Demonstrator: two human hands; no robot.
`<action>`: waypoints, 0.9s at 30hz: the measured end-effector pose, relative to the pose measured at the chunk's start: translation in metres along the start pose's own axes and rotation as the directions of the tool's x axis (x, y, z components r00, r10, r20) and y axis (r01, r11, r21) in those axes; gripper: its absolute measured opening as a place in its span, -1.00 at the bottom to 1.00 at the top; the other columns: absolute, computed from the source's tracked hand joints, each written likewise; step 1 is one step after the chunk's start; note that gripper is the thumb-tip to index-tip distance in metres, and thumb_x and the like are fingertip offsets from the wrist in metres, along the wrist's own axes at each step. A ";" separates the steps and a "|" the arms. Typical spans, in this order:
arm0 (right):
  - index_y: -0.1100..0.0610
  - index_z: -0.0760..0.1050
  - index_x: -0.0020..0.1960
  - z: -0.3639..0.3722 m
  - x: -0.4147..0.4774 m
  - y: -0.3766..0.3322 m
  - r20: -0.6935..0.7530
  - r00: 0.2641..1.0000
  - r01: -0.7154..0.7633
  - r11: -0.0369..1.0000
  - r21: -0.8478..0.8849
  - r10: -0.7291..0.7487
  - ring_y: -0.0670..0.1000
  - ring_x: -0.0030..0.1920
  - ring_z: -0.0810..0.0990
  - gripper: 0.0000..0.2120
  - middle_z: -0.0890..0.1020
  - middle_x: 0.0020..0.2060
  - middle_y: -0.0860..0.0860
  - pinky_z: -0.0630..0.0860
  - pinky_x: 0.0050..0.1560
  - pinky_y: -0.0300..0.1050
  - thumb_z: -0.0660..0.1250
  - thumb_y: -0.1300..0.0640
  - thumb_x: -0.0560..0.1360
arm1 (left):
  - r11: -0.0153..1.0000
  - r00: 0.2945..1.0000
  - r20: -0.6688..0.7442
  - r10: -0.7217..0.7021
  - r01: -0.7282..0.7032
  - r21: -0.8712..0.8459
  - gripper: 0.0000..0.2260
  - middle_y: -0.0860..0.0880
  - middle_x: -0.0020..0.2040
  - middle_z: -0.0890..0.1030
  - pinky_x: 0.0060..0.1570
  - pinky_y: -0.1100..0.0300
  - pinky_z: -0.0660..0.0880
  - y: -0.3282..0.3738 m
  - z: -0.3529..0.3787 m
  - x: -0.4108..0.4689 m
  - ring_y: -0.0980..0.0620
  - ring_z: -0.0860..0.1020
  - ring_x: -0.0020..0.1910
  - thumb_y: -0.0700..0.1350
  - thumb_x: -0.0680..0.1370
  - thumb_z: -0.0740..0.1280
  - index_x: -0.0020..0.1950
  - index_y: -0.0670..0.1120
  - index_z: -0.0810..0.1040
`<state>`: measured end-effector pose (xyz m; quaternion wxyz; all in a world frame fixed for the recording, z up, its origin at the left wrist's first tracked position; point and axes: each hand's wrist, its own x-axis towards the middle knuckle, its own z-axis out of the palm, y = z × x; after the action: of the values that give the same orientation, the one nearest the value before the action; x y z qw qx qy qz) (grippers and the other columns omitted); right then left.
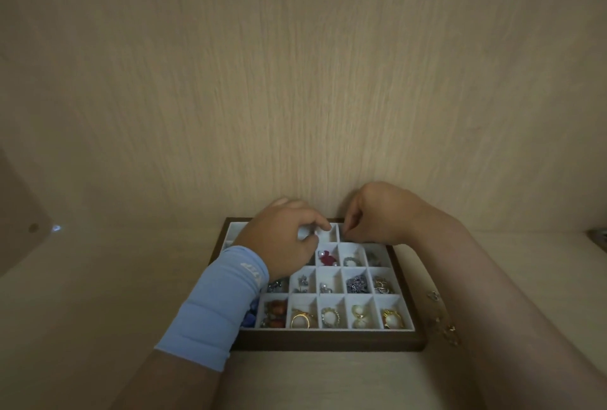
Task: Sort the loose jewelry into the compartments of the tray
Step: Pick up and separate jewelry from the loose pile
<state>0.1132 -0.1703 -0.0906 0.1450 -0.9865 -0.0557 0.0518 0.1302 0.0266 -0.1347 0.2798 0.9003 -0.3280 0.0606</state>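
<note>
While both hands hang over the far row of the tray, no piece can be confirmed between the fingertips.

- Left hand: fingers curled, thumb and forefinger tips drawn together over a far-row compartment. Whether they pinch anything cannot be told.
- Right hand: fingers curled downward, tips bunched just beside the left fingertips. What they hold, if anything, is hidden.

Likely faults:
- A piece released carelessly may bounce over a divider into an occupied compartment nearer than the fingertips.
- Loose jewelry lies on the surface well behind the right fingers, beside the forearm. A forearm sweep may scatter it.
</note>
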 end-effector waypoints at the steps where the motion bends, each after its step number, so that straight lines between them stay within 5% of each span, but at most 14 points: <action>1: -0.04 0.72 -0.17 0.000 0.000 0.000 -0.001 1.000 -0.001 1.000 -0.005 0.001 -0.15 -0.15 0.63 -0.98 0.70 -0.24 -0.16 0.62 0.01 -0.12 0.50 0.05 0.42 | 1.000 1.000 0.007 0.001 -0.001 -0.003 -0.79 0.17 0.03 0.55 0.23 0.08 0.40 0.001 0.000 0.000 0.13 0.41 0.14 -0.11 0.54 0.31 0.12 0.10 0.64; 9: -0.11 0.71 -0.15 -0.007 -0.002 -0.002 0.033 0.999 0.009 0.999 0.044 -0.010 -0.19 -0.10 0.61 -0.91 0.68 -0.21 -0.21 0.59 0.02 -0.16 0.50 0.08 0.44 | 1.000 0.999 0.029 -0.024 0.024 -0.014 -0.80 0.13 0.05 0.56 0.25 0.11 0.38 0.004 -0.003 -0.003 0.11 0.42 0.16 -0.09 0.55 0.30 0.10 0.13 0.63; 18: 0.00 0.71 -0.11 -0.030 -0.035 0.011 -0.154 0.988 0.040 0.990 0.137 -0.019 -0.21 -0.27 0.57 -0.89 0.65 -0.29 -0.15 0.42 -0.25 -0.30 0.42 0.04 0.53 | 0.990 0.999 -0.008 -0.034 0.033 -0.137 -0.81 0.21 0.00 0.56 0.10 0.27 0.45 0.028 -0.015 -0.001 0.22 0.52 0.02 -0.11 0.58 0.30 0.11 0.09 0.63; 27: 0.01 0.70 0.02 -0.041 -0.111 0.070 0.002 0.997 -0.072 0.989 0.129 0.073 -0.34 -0.45 0.51 -0.86 0.66 -0.15 -0.03 0.35 -0.46 -0.48 0.44 0.17 0.50 | 0.996 0.995 0.069 0.076 -0.073 -0.048 -0.84 0.19 0.00 0.59 0.06 0.18 0.50 0.083 0.010 -0.007 0.18 0.53 -0.02 -0.07 0.58 0.30 0.08 0.12 0.63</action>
<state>0.0147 -0.2627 -0.0627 0.2068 -0.9765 -0.0162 0.0591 0.0725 -0.0271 -0.1062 0.2860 0.8824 -0.3723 0.0314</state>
